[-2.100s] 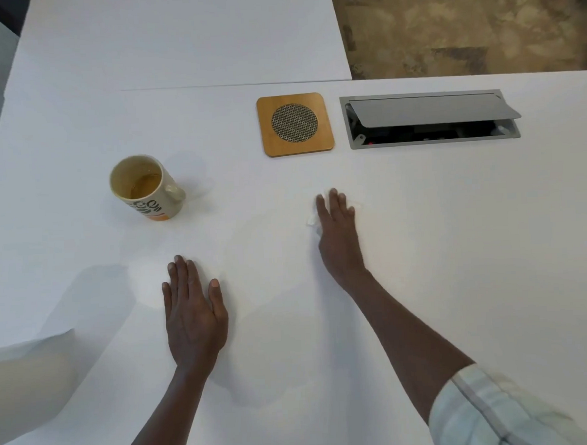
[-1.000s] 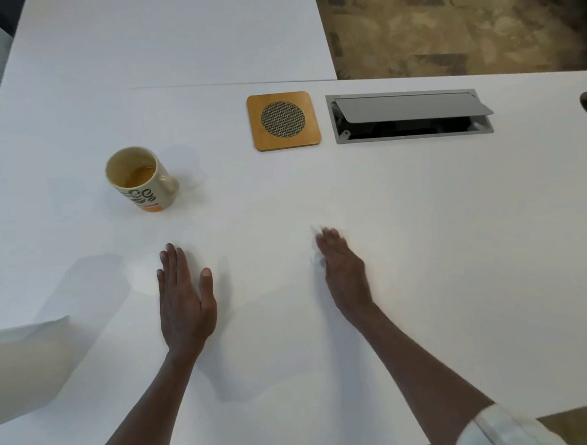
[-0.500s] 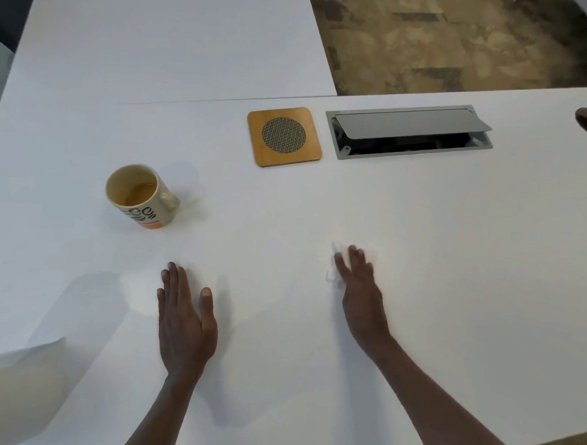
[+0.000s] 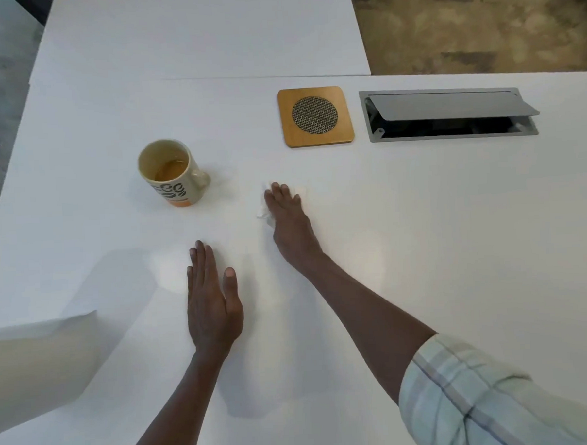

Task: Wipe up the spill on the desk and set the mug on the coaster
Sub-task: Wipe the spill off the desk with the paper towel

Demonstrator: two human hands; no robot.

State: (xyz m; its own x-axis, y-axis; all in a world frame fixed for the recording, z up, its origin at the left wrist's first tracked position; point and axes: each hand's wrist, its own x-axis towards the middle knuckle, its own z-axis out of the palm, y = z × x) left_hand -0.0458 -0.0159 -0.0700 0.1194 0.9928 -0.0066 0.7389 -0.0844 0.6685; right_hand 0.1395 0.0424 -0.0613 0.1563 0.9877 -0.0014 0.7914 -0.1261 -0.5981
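Right hand (image 4: 286,210): fingers flat, pressing crumpled white tissue (image 4: 263,211) onto white tabletop (image 4: 421,215), frame centre.
Left hand (image 4: 212,301): flat, open, lower centre.
Cream ceramic mug (image 4: 172,172): upright, left of the tissue.

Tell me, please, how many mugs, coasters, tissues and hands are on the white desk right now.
mug: 1
coaster: 1
tissue: 1, pressed under the right hand
hands: 2, the right hand and the left hand, which lies flat on the desk
Total: 5
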